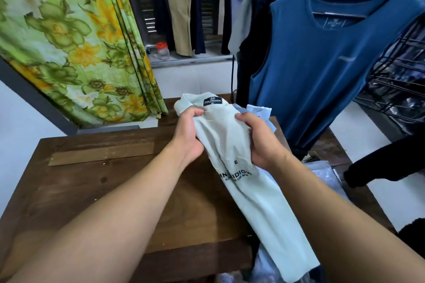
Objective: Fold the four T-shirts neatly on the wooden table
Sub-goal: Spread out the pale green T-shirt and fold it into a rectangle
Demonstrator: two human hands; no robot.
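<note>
A pale mint T-shirt (232, 151) with black lettering and a black neck label hangs bunched above the wooden table (110, 190). My left hand (188, 132) grips it near the collar on the left side. On the right side, just below the collar, my right hand (258, 139) is closed on the fabric. The shirt's lower part trails down toward the table's near right corner. A light blue garment (258, 109) peeks out behind my right hand; how it lies is hidden.
A blue sleeveless top (322, 57) hangs on a rack close to the table's far right. A green floral curtain (76, 41) hangs at the left. Plastic-wrapped items (322, 173) lie at the table's right edge. A dark sleeve (386, 161) reaches in from the right.
</note>
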